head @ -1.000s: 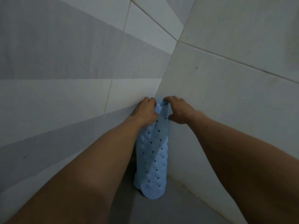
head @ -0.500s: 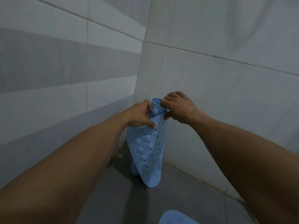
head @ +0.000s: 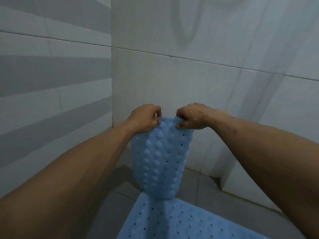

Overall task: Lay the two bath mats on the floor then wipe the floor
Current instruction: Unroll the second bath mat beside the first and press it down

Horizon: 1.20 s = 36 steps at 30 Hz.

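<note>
Tiled corner: both hands, left hand (head: 144, 119) and right hand (head: 191, 117), pinch the hanging bath mat (head: 160, 157) by its top edge.

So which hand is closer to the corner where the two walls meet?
The left hand is nearer; it grips the hanging blue bath mat's top edge just right of the wall corner. The right hand grips the same edge farther right.

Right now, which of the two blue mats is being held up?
The curled bath mat, pinched at its top edge by the left hand and right hand. The other mat lies flat on the floor below.
</note>
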Each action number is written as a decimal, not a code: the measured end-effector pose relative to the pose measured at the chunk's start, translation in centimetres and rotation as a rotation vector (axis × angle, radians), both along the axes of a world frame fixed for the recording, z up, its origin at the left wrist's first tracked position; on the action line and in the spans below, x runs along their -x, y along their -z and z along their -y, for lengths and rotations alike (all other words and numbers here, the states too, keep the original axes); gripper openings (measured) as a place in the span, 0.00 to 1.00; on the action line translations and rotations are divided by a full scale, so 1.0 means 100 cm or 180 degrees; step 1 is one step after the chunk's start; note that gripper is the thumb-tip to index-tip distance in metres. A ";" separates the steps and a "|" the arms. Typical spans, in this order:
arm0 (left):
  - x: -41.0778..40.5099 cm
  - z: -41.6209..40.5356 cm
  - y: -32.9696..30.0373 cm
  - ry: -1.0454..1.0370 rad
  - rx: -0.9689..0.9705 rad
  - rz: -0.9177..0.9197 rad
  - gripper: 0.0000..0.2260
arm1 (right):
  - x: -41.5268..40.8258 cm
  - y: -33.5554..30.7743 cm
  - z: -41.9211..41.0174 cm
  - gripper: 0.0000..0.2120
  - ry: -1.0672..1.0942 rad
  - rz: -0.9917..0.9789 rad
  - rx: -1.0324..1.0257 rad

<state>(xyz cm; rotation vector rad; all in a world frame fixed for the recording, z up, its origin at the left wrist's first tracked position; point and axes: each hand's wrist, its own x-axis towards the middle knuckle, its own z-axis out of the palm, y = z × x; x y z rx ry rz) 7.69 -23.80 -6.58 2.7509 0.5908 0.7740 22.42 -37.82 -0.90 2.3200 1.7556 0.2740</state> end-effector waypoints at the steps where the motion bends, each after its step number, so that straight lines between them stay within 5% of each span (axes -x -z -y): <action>1: -0.004 0.014 0.003 0.0026 -0.0022 -0.0008 0.05 | -0.003 0.003 0.015 0.16 0.0023 0.0059 0.0028; 11: -0.007 0.151 0.015 -0.0013 -0.0272 -0.0379 0.07 | -0.022 0.044 0.199 0.32 0.0355 -0.0810 -0.0598; 19: 0.047 0.221 -0.012 -0.0574 -0.0473 -0.0620 0.07 | -0.011 0.037 0.269 0.37 -0.0096 -0.0658 -0.0430; 24: 0.073 0.253 -0.044 -0.0896 -0.0705 -0.0569 0.07 | 0.005 0.025 0.276 0.16 -0.0304 -0.0544 -0.0211; 33: 0.090 0.256 -0.092 -0.0835 -0.0553 -0.0053 0.08 | 0.018 -0.028 0.299 0.28 0.0151 -0.0147 0.0007; 36: 0.105 0.244 -0.094 -0.0855 -0.0557 -0.0016 0.08 | 0.043 -0.010 0.295 0.24 0.0260 -0.0768 -0.0142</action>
